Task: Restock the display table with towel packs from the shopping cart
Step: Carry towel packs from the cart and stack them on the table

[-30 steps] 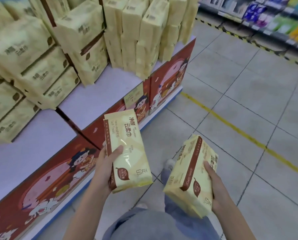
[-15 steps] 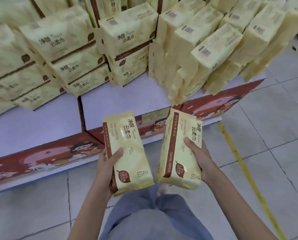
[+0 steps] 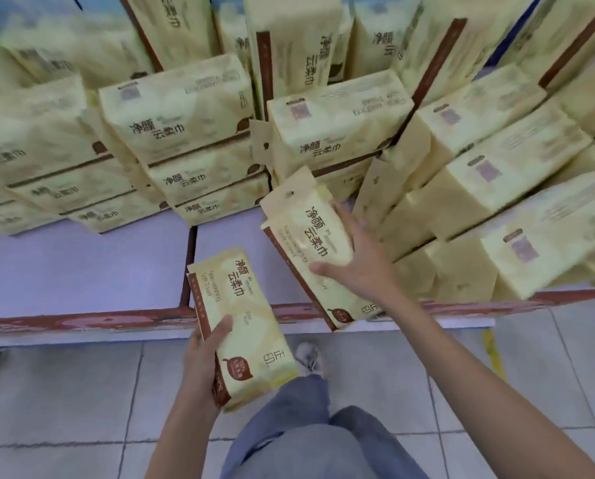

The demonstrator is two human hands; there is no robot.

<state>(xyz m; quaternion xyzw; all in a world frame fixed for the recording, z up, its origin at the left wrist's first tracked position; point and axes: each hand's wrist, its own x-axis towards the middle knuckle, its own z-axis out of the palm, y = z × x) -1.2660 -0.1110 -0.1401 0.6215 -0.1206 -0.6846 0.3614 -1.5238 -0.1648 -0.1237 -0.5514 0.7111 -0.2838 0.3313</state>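
Shop, supermarket-type sales floor. Low display table (image 3: 81, 271) with a pale lilac top, loaded with many identical yellow towel packs (image 3: 185, 112) in sealed retail wrap. Every pack has the same brown printed brand text. They are stacked in piles and rows several high, some leaning. A red printed panel (image 3: 81, 321) runs along the table's front edge. Grey tiled floor (image 3: 64, 392) with grout lines below, and a yellow floor line (image 3: 493, 350) near the table's right end.
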